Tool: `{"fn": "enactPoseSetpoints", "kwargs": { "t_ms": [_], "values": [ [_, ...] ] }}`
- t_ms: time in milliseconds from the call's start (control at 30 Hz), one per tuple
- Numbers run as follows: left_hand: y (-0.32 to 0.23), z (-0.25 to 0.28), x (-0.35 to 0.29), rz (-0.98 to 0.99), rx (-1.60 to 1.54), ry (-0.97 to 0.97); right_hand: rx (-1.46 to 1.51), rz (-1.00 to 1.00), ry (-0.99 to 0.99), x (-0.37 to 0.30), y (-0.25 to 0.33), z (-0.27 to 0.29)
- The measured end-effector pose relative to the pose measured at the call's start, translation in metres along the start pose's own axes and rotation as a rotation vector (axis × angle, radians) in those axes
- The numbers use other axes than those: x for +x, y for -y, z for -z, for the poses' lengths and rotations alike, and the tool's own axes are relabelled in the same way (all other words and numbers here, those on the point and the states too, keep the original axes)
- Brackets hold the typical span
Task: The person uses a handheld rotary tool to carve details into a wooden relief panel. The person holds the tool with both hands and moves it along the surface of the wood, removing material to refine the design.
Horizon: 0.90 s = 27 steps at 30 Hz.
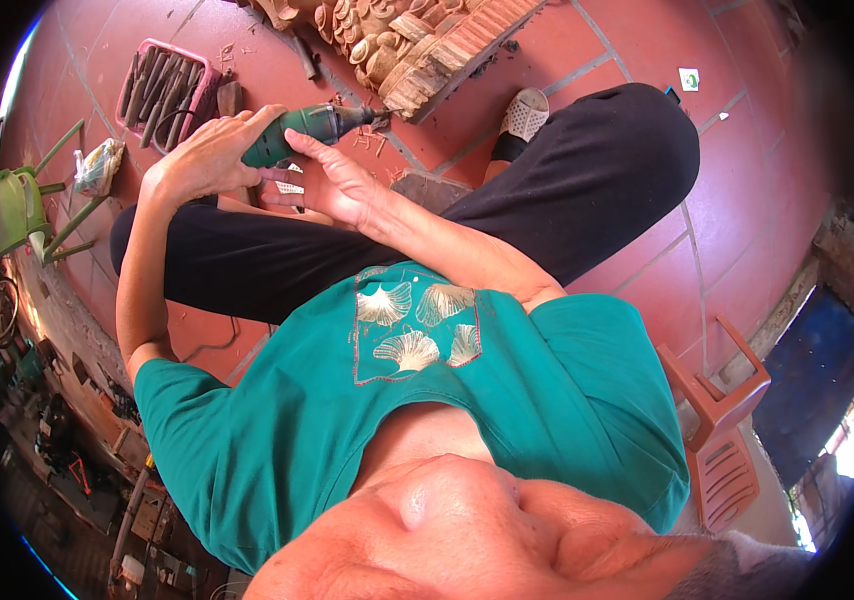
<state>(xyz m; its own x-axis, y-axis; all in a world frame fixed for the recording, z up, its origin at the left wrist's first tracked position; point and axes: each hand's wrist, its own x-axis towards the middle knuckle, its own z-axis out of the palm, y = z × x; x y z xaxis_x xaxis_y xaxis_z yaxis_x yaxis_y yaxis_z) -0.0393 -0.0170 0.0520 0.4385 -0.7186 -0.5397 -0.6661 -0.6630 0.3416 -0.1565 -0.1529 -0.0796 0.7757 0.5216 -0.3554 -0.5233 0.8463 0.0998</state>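
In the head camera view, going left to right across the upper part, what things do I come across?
Green plastic stool, pink basket, green power tool, white shoe on the right foot, small white card on the floor.

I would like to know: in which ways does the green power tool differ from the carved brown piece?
Colour: the power tool is green, while the carved piece is brown.
Surface: the power tool has a mostly plain body; the carved piece bears raised, rounded relief.
Handling: the power tool is in the left hand, whereas no hand touches the carved piece.
Both are seen against the red tiled floor.
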Motion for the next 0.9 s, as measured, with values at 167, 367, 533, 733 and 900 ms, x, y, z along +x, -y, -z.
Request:
{"fn": "enactPoseSetpoints", "kwargs": {
  "t_ms": [167,367,533,733,900],
  "values": [
    [0.004,-0.003,-0.001,0.004,0.0,0.0,-0.012,-0.013,-0.003,0.004,0.0,0.002],
    [0.008,-0.005,-0.003,0.015,-0.004,-0.003,-0.038,-0.019,-0.004,0.006,0.001,0.001],
    [0.011,-0.007,-0.004,-0.002,-0.003,-0.032,-0.047,-0.024,-0.01,0.007,0.003,0.0],
    [0.011,-0.007,-0.007,0.01,0.003,-0.047,-0.063,-0.027,-0.005,0.006,0.004,-0.005],
    [0.006,-0.002,-0.007,0.033,0.007,-0.032,-0.073,-0.035,0.01,0.007,0.005,-0.006]
  ]
}}
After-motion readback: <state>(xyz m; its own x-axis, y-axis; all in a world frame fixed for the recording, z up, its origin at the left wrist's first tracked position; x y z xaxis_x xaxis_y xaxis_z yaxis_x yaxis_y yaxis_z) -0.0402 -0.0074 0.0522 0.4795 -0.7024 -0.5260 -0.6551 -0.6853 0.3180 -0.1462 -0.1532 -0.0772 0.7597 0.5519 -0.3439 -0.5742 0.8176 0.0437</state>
